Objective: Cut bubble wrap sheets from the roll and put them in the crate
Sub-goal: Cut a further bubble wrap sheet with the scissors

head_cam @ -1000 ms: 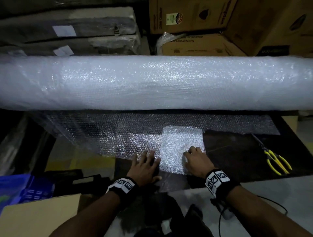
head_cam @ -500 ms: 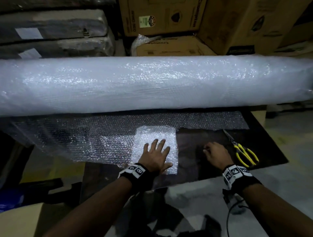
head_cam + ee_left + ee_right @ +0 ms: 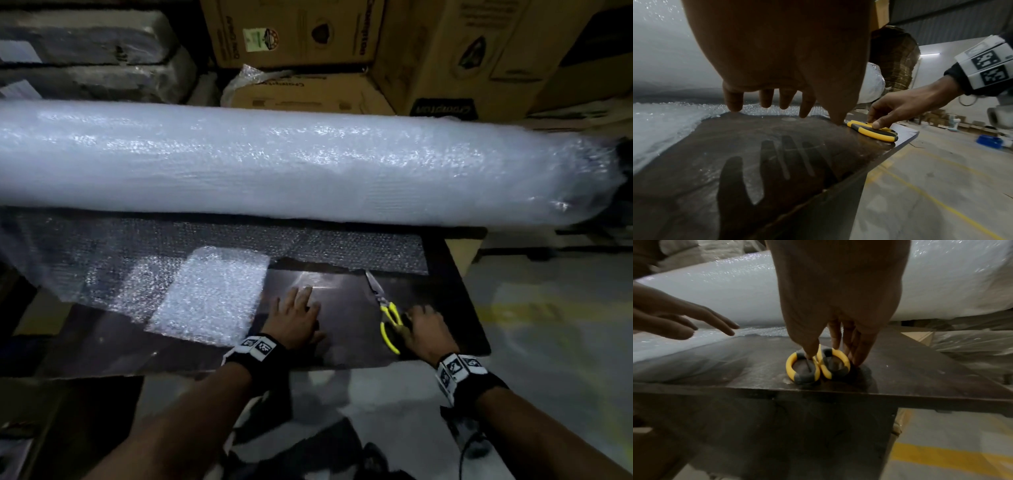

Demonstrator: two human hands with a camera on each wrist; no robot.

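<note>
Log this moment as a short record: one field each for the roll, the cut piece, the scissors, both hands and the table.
roll: large white bubble wrap roll lying across the back of the table, loose end spread toward the person
cut piece: folded bubble wrap sheet lying on the spread wrap, untouched
scissors: yellow-and-grey-handled scissors flat on the table, blades closed
left hand: fingers straight, over bare tabletop
right hand: fingertips pinching the scissor handles
table: dark wooden table
</note>
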